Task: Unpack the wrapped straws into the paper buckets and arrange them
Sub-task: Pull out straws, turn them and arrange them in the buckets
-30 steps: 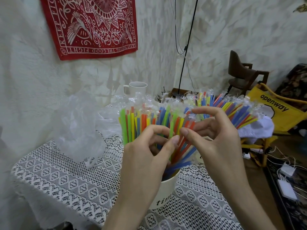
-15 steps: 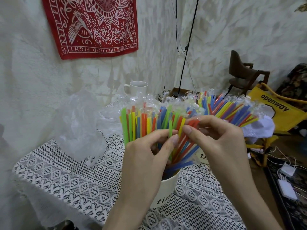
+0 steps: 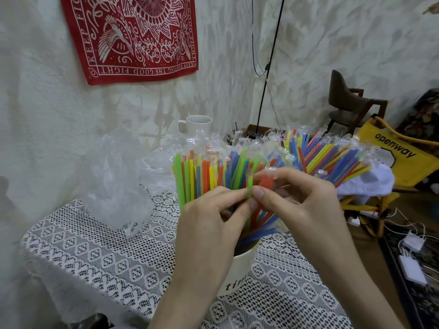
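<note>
While both hands work above white paper bucket, left hand and right hand pinch green straw among upright wrapped straws.

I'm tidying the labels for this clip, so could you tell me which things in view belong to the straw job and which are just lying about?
Part of the job:
- wrapped straws
- near paper bucket
- far straw bunch
- left hand and right hand, pinching straws
- empty plastic bag

Just lying about:
- white mug
- red wall cloth
- yellow chair
- chargers on the floor
</note>
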